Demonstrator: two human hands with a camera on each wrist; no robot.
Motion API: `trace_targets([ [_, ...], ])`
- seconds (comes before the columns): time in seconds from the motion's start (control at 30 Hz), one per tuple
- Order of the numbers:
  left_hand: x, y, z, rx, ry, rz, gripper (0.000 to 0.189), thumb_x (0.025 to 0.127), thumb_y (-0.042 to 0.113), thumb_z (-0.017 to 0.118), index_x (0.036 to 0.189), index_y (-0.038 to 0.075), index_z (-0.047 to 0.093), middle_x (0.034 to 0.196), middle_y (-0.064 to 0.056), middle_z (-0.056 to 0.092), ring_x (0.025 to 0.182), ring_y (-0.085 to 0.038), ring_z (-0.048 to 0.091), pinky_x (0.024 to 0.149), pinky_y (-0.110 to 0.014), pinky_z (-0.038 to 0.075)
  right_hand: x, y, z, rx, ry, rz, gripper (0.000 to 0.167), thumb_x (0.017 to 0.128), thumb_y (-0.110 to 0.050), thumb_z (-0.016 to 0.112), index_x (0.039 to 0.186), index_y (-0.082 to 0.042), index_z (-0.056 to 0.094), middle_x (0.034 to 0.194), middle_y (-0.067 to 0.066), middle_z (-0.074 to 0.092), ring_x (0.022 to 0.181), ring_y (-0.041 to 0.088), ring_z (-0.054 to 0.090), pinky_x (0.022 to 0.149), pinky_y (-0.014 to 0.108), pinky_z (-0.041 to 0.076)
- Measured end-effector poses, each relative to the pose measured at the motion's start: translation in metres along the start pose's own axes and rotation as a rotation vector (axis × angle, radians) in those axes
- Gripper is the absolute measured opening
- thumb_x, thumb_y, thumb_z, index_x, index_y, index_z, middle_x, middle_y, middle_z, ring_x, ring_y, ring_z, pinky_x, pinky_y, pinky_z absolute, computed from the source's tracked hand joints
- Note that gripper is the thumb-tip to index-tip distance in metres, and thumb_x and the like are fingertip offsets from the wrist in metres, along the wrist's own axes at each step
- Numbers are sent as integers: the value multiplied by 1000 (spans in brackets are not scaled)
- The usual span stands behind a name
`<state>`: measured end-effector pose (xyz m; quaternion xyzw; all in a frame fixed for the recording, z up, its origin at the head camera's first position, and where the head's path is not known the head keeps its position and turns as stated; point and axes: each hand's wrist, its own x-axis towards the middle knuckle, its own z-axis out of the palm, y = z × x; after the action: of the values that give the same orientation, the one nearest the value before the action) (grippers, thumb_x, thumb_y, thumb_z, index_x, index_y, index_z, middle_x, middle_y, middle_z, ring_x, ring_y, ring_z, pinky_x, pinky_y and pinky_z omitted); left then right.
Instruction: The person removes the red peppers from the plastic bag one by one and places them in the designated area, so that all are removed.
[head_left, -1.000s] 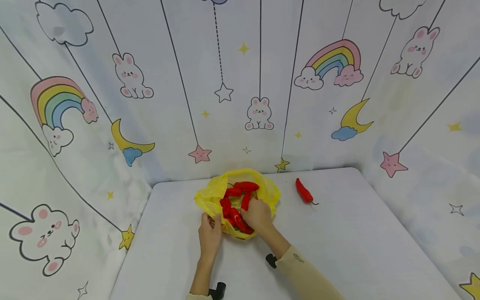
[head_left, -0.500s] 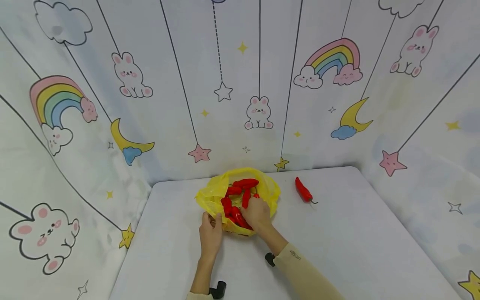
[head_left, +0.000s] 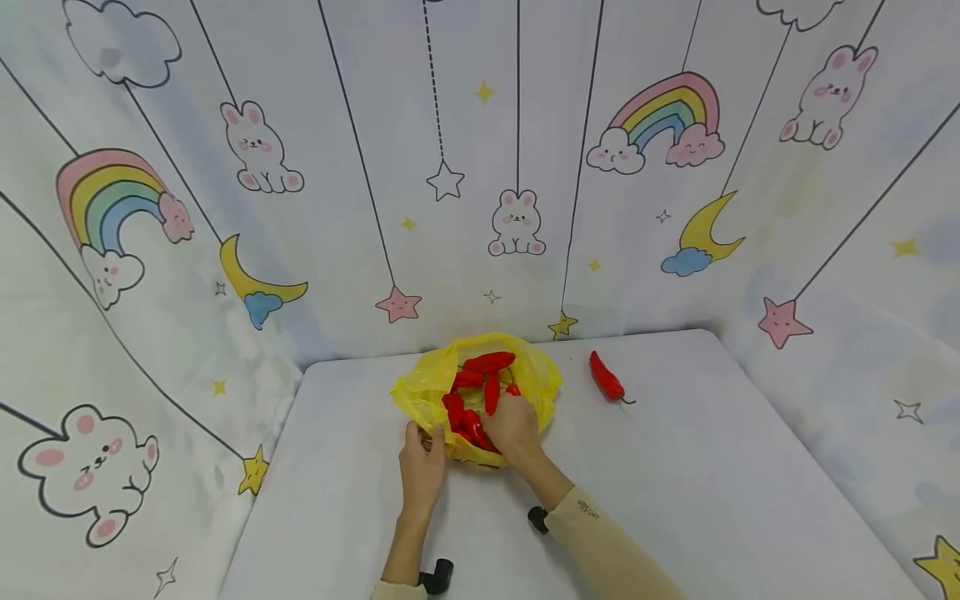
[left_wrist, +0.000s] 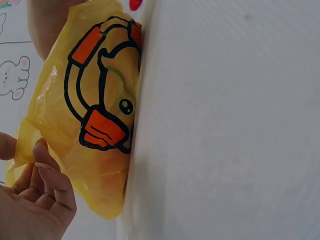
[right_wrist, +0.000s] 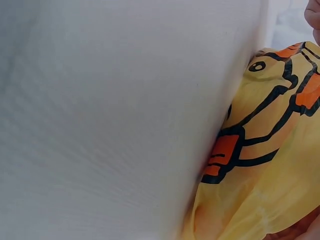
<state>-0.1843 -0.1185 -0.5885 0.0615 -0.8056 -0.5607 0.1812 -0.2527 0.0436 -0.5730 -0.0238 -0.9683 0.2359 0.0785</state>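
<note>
A yellow plastic bag (head_left: 431,383), printed with a duck picture, lies with its mouth open toward me near the table's far edge. Several red chili peppers (head_left: 489,362) are inside it. My left hand (head_left: 422,467) pinches the bag's left front rim; thumb and fingers hold the film in the left wrist view. Reaching in over the right front side is my right hand (head_left: 513,425), among the peppers. Its fingertips are hidden in the bag, so I cannot tell whether they grip a pepper. One loose chili pepper (head_left: 606,377) with its stem rests on the table, right of the bag.
The white table (head_left: 675,467) extends to both sides and toward me. Behind and beside it hangs a pale cloth (head_left: 337,250) printed with rabbits, rainbows, moons and stars. Black camera mounts (head_left: 437,577) sit at both wrists.
My right hand stays in the bag. The front pepper by it has shifted and the bag's front edge has risen slightly. The left hand keeps its hold on the rim.
</note>
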Motion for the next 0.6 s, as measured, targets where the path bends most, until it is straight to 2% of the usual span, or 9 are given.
trace_targets([
  [0.2, 0, 1, 0, 4, 0, 2, 18, 106, 23, 62, 112, 7, 56, 83, -3, 63, 70, -16, 55, 57, -26, 48, 0, 0, 1, 46, 21, 28, 35, 89, -33, 82, 71, -10, 61, 52, -2, 52, 52, 16, 56, 54, 31, 56],
  [0.6, 0, -1, 0, 13, 9, 17, 19, 106, 22, 62, 113, 6, 56, 82, -3, 63, 70, -15, 56, 58, -26, 48, -3, 6, -5, 60, 94, -1, 37, 84, -28, 86, 65, -9, 61, 53, -2, 53, 52, 17, 53, 54, 31, 52],
])
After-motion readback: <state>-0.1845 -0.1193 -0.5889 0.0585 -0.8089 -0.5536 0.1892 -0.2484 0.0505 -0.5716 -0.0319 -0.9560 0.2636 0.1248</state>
